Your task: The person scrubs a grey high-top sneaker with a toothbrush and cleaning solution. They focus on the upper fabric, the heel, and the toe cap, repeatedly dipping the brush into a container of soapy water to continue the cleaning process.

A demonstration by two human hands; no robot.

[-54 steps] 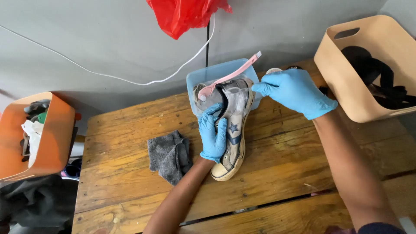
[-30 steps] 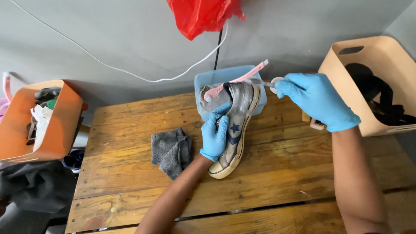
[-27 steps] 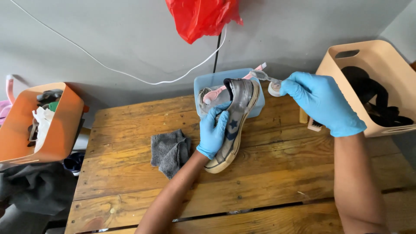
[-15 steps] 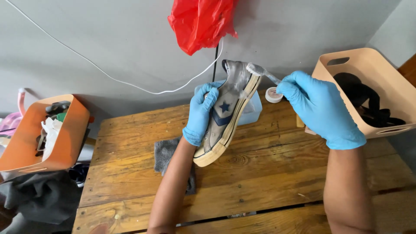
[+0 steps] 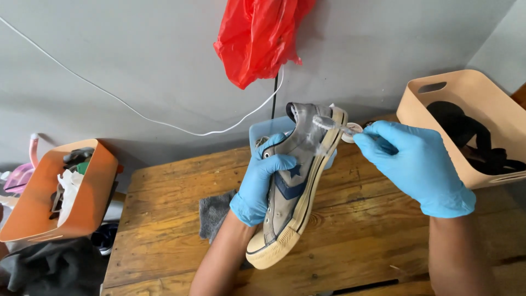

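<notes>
Left hand point(image 5: 262, 181), blue-gloved, wrapping closed around grey sneaker point(image 5: 290, 186), lifting it off wooden table point(image 5: 164, 219), toe down, heel raised so heel side is facing brush. Right hand point(image 5: 413, 164) pinching shut on small toothbrush point(image 5: 329, 124), bristles pressing against upper heel. Blue tub point(image 5: 263, 131) sitting just behind shoe; grey cloth point(image 5: 213, 211) lying beneath forearm.

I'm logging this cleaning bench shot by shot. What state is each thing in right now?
sneaker: lifted off the table, tilted, heel up.
left hand: gloved, gripping the sneaker's side.
right hand: gloved, holding the brush.
brush: bristles at the sneaker's heel.
grey cloth: crumpled on the table.
blue tub: behind the sneaker, contents hidden.
red bag: hanging.
</notes>
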